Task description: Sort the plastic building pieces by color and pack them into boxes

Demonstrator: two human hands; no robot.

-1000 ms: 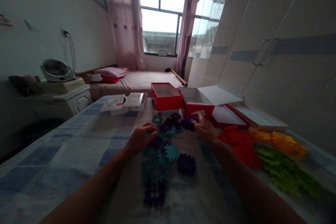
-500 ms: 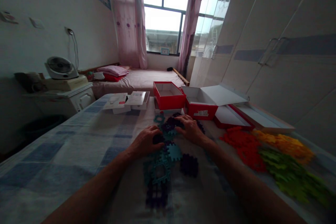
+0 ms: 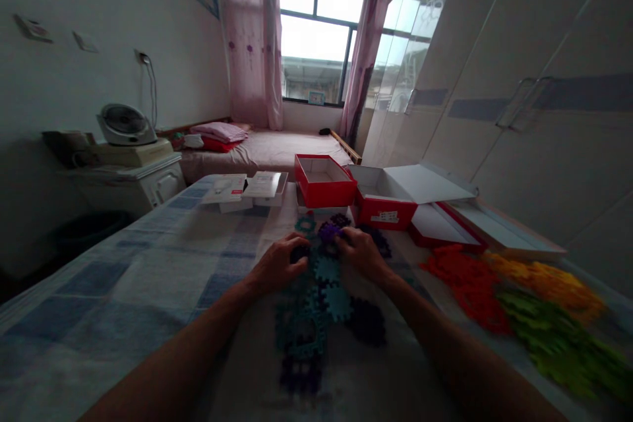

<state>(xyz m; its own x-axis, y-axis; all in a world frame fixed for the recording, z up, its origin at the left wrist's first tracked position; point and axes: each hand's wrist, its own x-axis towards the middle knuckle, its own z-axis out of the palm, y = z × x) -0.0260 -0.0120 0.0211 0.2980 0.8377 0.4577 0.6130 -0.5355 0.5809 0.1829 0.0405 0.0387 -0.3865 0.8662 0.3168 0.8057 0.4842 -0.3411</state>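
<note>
A heap of teal and purple interlocking foam pieces (image 3: 316, 303) lies on the checked cloth in front of me. My left hand (image 3: 279, 265) rests on the far part of the heap with its fingers curled round a dark purple piece (image 3: 299, 253). My right hand (image 3: 363, 252) is beside it, fingers pinched on a lighter purple piece (image 3: 329, 232). The two hands are almost touching over the pieces. A teal piece (image 3: 305, 224) and a dark purple one (image 3: 380, 242) lie just beyond the hands.
Red foam pieces (image 3: 462, 280), orange ones (image 3: 548, 283) and green ones (image 3: 558, 339) lie in piles at the right. Open red boxes (image 3: 324, 190) (image 3: 386, 210) and a flat lid (image 3: 448, 227) stand beyond the heap. White boxes (image 3: 247, 188) sit at the far left. A wardrobe lines the right side.
My right hand has come left from beside the red box to the middle of the heap and now pinches a purple piece. My left hand has shifted slightly towards it.
</note>
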